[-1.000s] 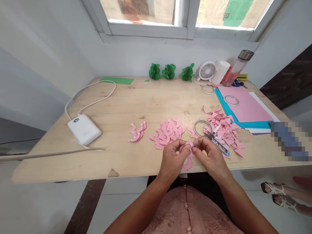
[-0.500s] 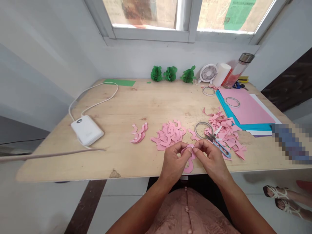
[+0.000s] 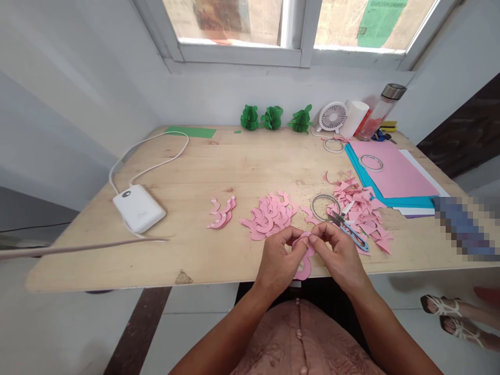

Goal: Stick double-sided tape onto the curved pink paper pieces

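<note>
Cutout (image 3: 307, 269) of pink paper, pinched in fingertips of left hand (image 3: 276, 258) and right hand (image 3: 339, 255); lower loop nearer table (image 3: 219, 258) front edge than one second earlier; open room leftward, toward power bank (image 3: 144, 211).

Open lane runs across the middle of the table (image 3: 242, 164), between the green paper ornaments (image 3: 272, 118) at the wall (image 3: 203, 94) and the pink cut-outs (image 3: 269, 216). Left side: passage obstructed by the white power bank (image 3: 139, 209) and its looped cable (image 3: 188, 138). Narrow gap exists between the small curved strips (image 3: 224, 214) and the pink cut-outs. Scissors (image 3: 354, 237), tape ring (image 3: 313, 203) and pink scraps (image 3: 363, 211) obstruct the way just beyond the right hand (image 3: 339, 255).
</note>
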Demonstrator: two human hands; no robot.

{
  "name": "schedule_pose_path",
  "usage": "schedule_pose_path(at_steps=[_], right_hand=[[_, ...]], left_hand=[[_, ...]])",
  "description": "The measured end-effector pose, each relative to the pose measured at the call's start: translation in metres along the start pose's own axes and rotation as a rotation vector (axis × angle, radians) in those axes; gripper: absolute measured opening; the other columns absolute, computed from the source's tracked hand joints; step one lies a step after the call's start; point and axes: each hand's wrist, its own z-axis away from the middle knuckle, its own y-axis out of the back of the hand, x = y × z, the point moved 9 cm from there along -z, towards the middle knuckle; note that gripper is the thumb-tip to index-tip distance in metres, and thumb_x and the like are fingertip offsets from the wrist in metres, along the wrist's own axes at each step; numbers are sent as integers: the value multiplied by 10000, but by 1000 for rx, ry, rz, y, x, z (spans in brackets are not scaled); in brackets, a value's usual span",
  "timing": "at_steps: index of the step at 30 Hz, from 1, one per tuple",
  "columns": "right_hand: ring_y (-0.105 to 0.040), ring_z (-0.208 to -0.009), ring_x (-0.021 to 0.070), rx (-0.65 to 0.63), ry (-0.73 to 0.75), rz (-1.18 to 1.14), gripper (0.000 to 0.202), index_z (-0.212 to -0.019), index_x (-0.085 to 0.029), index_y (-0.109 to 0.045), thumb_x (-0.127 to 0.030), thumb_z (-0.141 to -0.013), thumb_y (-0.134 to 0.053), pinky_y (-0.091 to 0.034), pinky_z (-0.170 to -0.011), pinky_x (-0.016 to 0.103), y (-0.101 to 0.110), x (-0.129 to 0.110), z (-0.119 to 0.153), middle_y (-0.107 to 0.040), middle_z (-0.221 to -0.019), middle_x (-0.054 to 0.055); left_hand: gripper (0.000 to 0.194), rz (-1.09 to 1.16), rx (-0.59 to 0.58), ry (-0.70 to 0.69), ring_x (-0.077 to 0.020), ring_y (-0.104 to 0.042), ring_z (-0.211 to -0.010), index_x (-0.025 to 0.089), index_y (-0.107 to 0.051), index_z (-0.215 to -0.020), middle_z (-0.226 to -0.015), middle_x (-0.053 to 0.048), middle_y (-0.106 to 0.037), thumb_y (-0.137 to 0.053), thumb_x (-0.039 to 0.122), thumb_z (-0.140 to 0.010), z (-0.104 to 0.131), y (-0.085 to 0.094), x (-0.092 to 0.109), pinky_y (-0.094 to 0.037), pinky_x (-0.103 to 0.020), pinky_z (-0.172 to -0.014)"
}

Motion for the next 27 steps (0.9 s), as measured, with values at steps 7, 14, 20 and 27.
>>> schedule_pose_path(at_steps=[7, 14, 20, 27], right_hand=[[-511, -673, 154, 16, -4, -48, 94, -721, -193, -538, -230, -807, -526, -406, -648, 280, 1, 5, 0, -561, -682, 3], [-466, -638, 138, 3, -55, -153, 91, -727, -194, -544, -247, -801, -552, -380, -610, 265, -3, 14, 0, -522, -669, -16], [-480, -655, 135, -36, -104, -321, 173, -730, -189, -566, -316, -844, -537, -383, -631, 261, -7, 16, 0, -529, -674, -14], [-446, -634, 125, -19, -91, -237, 155, -724, -185, -557, -309, -813, -582, -353, -604, 254, -6, 16, -2, -509, -666, -22]], left_hand=[[266, 254, -79, 132, -148, -554, -702, 132, -658, -688, -686, -29, -630, -545, 343, -803, 1, -4, -13, -435, -248, -686], [163, 318, -82, 186, -110, -514, -594, 140, -628, -651, -600, 6, -582, -647, 286, -722, -1, -8, -17, -432, -229, -615], [197, 353, -50, 230, -90, -475, -553, 135, -603, -632, -591, 12, -563, -684, 311, -671, -2, -6, -20, -379, -186, -498], [190, 304, -56, 225, -75, -440, -525, 139, -582, -622, -576, 24, -525, -653, 304, -684, -2, -8, -20, -360, -175, -467]])
